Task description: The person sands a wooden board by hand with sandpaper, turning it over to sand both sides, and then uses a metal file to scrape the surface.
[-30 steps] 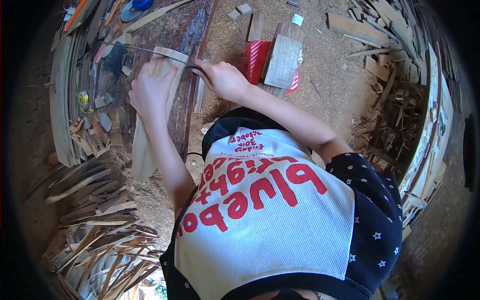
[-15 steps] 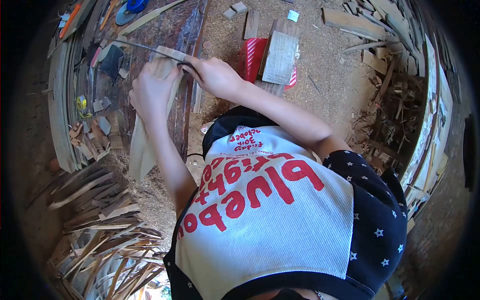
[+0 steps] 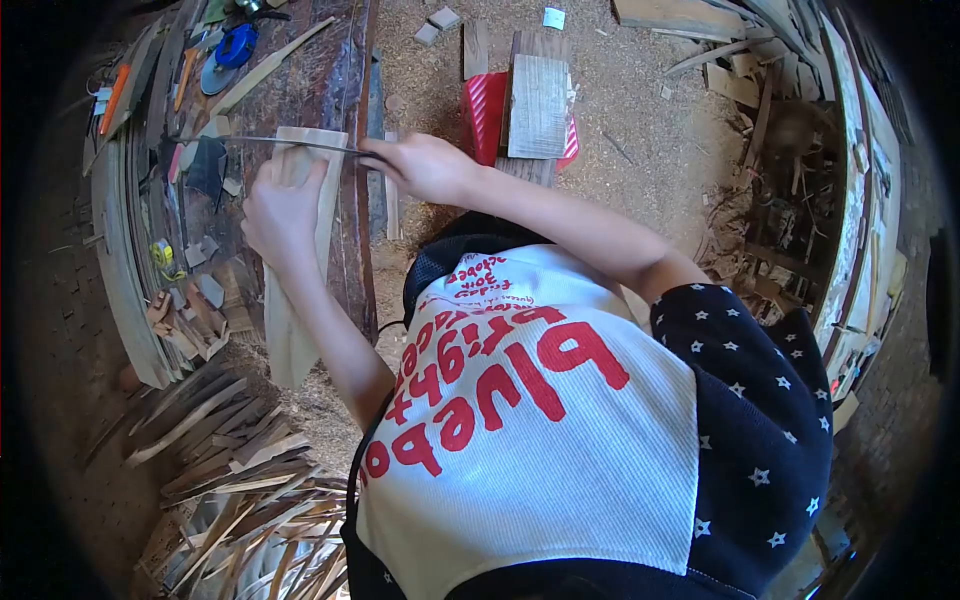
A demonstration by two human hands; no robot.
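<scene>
A long pale wooden board [image 3: 291,335] lies lengthwise on the dark workbench [image 3: 349,230]. My left hand [image 3: 283,205] is clamped over its upper part, fingers curled round one side and the thumb along the top. Just beyond those fingers, a thin saw [image 3: 240,139] crosses the board near its far end, its blade seen almost edge-on, so its teeth are hidden. My right hand [image 3: 428,168] is closed round the saw's dark handle, off the board's right edge. Whether the blade has cut into the wood cannot be made out.
On the bench are a blue tape measure [image 3: 237,45], a slim wooden strip [image 3: 270,66], a yellow tape measure [image 3: 162,253] and offcuts [image 3: 190,318]. A wood block [image 3: 538,107] rests over a red striped object [image 3: 484,118]. Scrap wood [image 3: 250,500] is heaped at lower left.
The view has shifted and turned slightly. The saw now lies more level across the picture, and the board looks straighter. Both hands keep their holds.
</scene>
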